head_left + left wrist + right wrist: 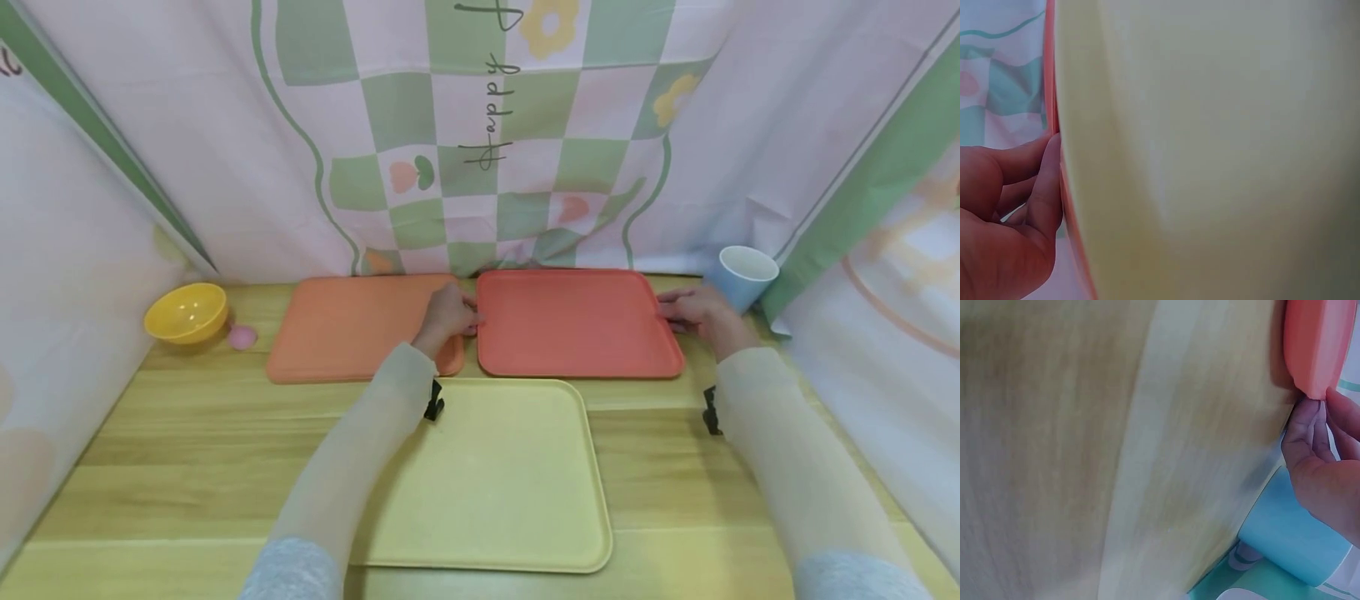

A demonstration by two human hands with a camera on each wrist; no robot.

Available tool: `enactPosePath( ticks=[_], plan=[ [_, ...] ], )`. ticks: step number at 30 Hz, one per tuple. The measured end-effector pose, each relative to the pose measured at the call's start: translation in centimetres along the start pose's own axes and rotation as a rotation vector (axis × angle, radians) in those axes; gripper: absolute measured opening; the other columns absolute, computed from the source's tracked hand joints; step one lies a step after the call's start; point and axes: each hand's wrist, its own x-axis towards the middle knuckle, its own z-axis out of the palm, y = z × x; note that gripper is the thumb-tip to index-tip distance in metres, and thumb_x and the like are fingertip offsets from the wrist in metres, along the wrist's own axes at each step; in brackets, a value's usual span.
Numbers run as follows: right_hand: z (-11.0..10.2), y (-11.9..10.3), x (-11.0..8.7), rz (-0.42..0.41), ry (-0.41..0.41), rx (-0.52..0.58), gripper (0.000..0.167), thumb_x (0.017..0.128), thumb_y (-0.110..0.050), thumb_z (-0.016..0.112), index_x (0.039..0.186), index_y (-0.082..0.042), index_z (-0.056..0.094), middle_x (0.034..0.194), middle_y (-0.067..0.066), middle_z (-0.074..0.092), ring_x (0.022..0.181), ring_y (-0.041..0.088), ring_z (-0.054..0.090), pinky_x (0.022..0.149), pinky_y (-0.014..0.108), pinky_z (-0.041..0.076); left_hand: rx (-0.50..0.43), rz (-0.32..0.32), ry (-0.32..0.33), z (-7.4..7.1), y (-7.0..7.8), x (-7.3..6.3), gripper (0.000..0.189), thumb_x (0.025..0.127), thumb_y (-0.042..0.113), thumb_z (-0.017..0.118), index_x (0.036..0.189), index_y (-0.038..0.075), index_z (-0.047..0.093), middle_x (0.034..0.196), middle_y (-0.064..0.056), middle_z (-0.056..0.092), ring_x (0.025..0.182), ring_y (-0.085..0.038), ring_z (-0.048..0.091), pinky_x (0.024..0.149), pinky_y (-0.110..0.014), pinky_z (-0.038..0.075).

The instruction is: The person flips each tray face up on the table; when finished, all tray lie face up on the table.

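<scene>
A red tray (577, 325) lies at the back right of the table, one hand at each short side. My left hand (447, 315) reaches over the right part of an orange tray (352, 325) and pinches the red tray's left edge. On the opposite side my right hand (701, 312) pinches its right edge, thumb above and fingers below, as the right wrist view shows at the red rim (1316, 356). In front lies a pale yellow tray (495, 475), partly hidden by the left forearm; its rim (1085, 156) fills much of the left wrist view.
A yellow bowl (187, 314) and a small pink object (242, 337) sit at the far left. Close behind the right hand stands a light blue cup (738, 279). Printed curtains (480, 108) hang along the table's back and both sides.
</scene>
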Motion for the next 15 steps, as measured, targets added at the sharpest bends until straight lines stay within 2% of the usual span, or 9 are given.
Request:
enactPosePath(
  ticks=[4, 8, 11, 15],
  plan=[
    [0.12, 0.09, -0.07, -0.008, 0.010, 0.000, 0.062, 0.100, 0.000, 0.058, 0.153, 0.011, 0.028, 0.078, -0.016, 0.065, 0.073, -0.001, 0.064, 0.076, 0.021, 0.057, -0.025, 0.008, 0.016, 0.00, -0.14, -0.12, 0.027, 0.090, 0.001, 0.075, 0.116, -0.004, 0.073, 0.099, -0.016, 0.075, 0.059, -0.012, 0.068, 0.060, -0.024, 0.058],
    [0.09, 0.22, -0.29, -0.042, -0.027, 0.048, 0.061, 0.100, 0.001, 0.057, 0.151, 0.016, 0.028, 0.078, -0.014, 0.067, 0.074, -0.001, 0.065, 0.077, 0.020, 0.057, -0.074, 0.005, 0.061, -0.21, -0.37, -0.26, 0.027, 0.090, 0.001, 0.075, 0.116, -0.003, 0.072, 0.104, -0.016, 0.073, 0.064, -0.015, 0.070, 0.061, -0.024, 0.058],
    [-0.11, 0.31, -0.46, -0.061, -0.044, 0.097, 0.048, 0.100, 0.002, 0.057, 0.142, 0.016, 0.041, 0.077, -0.011, 0.069, 0.074, 0.000, 0.065, 0.076, 0.021, 0.057, -0.123, -0.006, 0.062, -0.49, -0.31, -0.33, 0.027, 0.090, -0.001, 0.074, 0.116, -0.004, 0.072, 0.101, -0.017, 0.074, 0.065, -0.017, 0.071, 0.062, -0.026, 0.059],
    [-0.19, 0.43, -0.63, -0.079, -0.031, 0.119, 0.033, 0.100, 0.001, 0.058, 0.132, 0.008, 0.053, 0.077, -0.009, 0.070, 0.075, 0.001, 0.066, 0.074, 0.021, 0.057, -0.139, -0.009, 0.040, -0.85, -0.14, -0.52, 0.028, 0.090, 0.000, 0.074, 0.118, -0.004, 0.071, 0.095, -0.016, 0.075, 0.066, -0.017, 0.071, 0.063, -0.027, 0.059]
  ],
)
